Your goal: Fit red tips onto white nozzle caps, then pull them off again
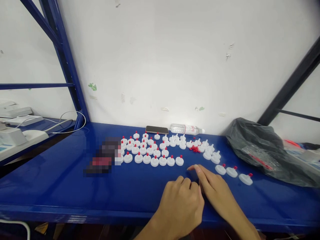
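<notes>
My left hand (pixel 183 203) is curled into a fist above the front part of the blue table (pixel 120 196); what its fingers hold, if anything, is hidden. Beside it, touching, my right hand (pixel 216 188) has its thumb and bent forefinger close together, and its other fingers are partly hidden. Beyond my hands stand rows of white round caps with red tips (pixel 179 160). To their right are white caps without red tips (pixel 207 154), near a small pile of red tips (pixel 194 149). Several red-tipped caps (pixel 232 171) sit right of my right hand.
At the back lie a dark phone (pixel 157 130) and a clear bottle (pixel 186 129) on its side. A dark plastic bag (pixel 252 143) covers the right end. A blurred dark red object (pixel 105 155) is on the left, near a blue frame post (pixel 71 70). White power strips (pixel 27 141) stand farther left.
</notes>
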